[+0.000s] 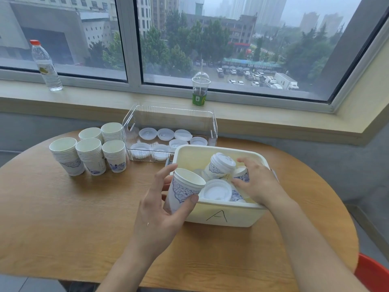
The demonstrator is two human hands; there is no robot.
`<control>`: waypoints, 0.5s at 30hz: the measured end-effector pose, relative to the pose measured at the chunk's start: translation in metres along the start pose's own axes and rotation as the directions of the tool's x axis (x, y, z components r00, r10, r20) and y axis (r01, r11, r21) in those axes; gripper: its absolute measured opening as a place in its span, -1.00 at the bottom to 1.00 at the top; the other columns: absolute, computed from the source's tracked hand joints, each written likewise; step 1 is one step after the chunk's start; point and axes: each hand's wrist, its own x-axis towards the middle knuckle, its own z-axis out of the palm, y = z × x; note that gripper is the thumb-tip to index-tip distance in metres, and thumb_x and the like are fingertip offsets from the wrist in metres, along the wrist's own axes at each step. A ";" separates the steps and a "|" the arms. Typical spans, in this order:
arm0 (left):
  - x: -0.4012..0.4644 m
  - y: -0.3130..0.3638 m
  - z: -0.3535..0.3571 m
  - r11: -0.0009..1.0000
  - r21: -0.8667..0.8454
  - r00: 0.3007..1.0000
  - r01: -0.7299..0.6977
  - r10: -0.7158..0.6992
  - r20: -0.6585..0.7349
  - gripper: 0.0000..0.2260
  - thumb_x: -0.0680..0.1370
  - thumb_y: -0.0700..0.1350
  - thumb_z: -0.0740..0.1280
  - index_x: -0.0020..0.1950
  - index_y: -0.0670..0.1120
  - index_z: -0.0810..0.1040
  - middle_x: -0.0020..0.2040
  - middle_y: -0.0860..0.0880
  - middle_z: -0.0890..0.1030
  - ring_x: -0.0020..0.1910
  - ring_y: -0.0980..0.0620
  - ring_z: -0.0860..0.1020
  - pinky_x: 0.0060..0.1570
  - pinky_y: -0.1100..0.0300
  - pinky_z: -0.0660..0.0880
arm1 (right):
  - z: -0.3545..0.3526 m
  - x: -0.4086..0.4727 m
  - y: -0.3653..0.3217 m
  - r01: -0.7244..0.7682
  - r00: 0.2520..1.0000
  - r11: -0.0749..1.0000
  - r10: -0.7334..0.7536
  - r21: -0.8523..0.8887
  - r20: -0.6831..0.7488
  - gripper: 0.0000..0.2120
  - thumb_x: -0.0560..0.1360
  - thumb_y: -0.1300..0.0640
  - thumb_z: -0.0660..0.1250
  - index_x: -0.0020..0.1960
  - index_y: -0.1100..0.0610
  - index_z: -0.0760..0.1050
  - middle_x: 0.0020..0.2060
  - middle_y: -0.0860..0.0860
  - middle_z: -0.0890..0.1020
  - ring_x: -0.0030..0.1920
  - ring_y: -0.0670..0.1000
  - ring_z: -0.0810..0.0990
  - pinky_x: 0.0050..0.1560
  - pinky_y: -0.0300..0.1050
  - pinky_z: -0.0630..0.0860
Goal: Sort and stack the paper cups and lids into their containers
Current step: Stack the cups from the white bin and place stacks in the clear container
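My left hand grips an open paper cup with a blue pattern, held tilted just left of the white bin marked A. My right hand reaches into that bin, its fingers around a lidded cup lying among other cups. Another lidded cup and a loose white lid lie in the bin too. Several stacks of lidless cups stand on the table at the left. A clear plastic bin behind holds several white lids.
The round wooden table stands against a windowsill. On the sill are a water bottle at the left and a domed plastic drink cup near the middle. An orange chair edge shows at the bottom right.
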 end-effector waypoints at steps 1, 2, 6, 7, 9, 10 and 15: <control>0.000 0.000 0.000 1.000 0.008 1.000 -0.001 0.001 0.002 -0.40 0.45 0.17 0.56 0.44 0.31 0.42 0.14 0.21 0.65 0.13 0.12 0.62 0.00 0.45 0.47 | 0.001 0.002 0.000 -0.006 1.000 1.000 0.006 0.006 0.002 -0.39 0.56 -0.08 0.47 0.55 -0.08 0.34 0.45 -0.06 0.51 0.39 0.04 0.50 0.26 -0.13 0.35; -0.001 -0.001 0.000 1.000 0.014 1.000 -0.001 0.001 0.004 -0.39 0.44 0.18 0.55 0.44 0.32 0.41 0.15 0.22 0.65 0.14 0.13 0.62 0.00 0.45 0.47 | 0.003 0.003 0.000 -0.015 1.000 1.000 0.015 0.013 0.007 -0.39 0.56 -0.07 0.48 0.54 -0.07 0.35 0.42 -0.03 0.54 0.36 0.06 0.51 0.28 -0.09 0.40; -0.002 0.000 0.001 1.000 0.000 1.000 0.014 -0.014 0.015 -0.39 0.45 0.20 0.59 0.44 0.33 0.41 0.16 0.29 0.62 0.14 0.13 0.61 0.00 0.44 0.47 | 0.007 0.005 0.001 -0.044 0.999 0.999 0.044 -0.007 -0.002 -0.39 0.53 -0.07 0.50 0.52 -0.08 0.38 0.30 0.02 0.63 0.28 0.10 0.58 0.20 -0.05 0.47; -0.003 0.001 0.001 1.000 -0.002 1.000 0.012 -0.012 0.016 -0.39 0.45 0.19 0.59 0.44 0.31 0.42 0.15 0.28 0.62 0.14 0.13 0.61 -0.01 0.45 0.46 | 0.007 0.006 0.001 -0.045 0.999 0.999 0.045 -0.014 -0.013 -0.39 0.53 -0.07 0.49 0.52 -0.09 0.38 0.27 0.02 0.65 0.27 0.10 0.59 0.20 -0.05 0.46; -0.003 0.001 0.002 1.000 -0.007 1.000 0.009 -0.009 0.017 -0.39 0.45 0.16 0.59 0.44 0.26 0.44 0.14 0.27 0.62 0.12 0.12 0.62 -0.01 0.45 0.46 | 0.005 0.005 0.001 -0.050 0.997 0.998 0.049 -0.023 -0.051 -0.41 0.53 -0.08 0.47 0.51 -0.10 0.39 0.18 -0.01 0.67 0.24 0.08 0.59 0.19 -0.06 0.44; -0.003 0.001 0.003 1.000 -0.010 1.000 0.007 -0.007 0.018 -0.39 0.43 0.15 0.57 0.44 0.24 0.45 0.14 0.26 0.62 0.13 0.11 0.62 -0.01 0.44 0.46 | 0.003 0.004 0.002 -0.052 0.996 0.999 0.050 -0.016 -0.077 -0.42 0.52 -0.09 0.46 0.50 -0.10 0.39 0.15 -0.02 0.67 0.23 0.07 0.59 0.20 -0.05 0.45; -0.005 0.003 0.005 1.000 -0.019 1.000 -0.008 0.008 0.022 -0.39 0.43 0.12 0.54 0.44 0.21 0.45 0.15 0.27 0.62 0.18 0.15 0.60 0.04 0.44 0.45 | -0.013 -0.007 0.003 -0.005 0.973 1.000 0.003 -0.008 -0.229 -0.42 0.49 -0.14 0.49 0.46 -0.10 0.43 0.11 -0.06 0.63 0.14 0.04 0.54 0.10 0.03 0.54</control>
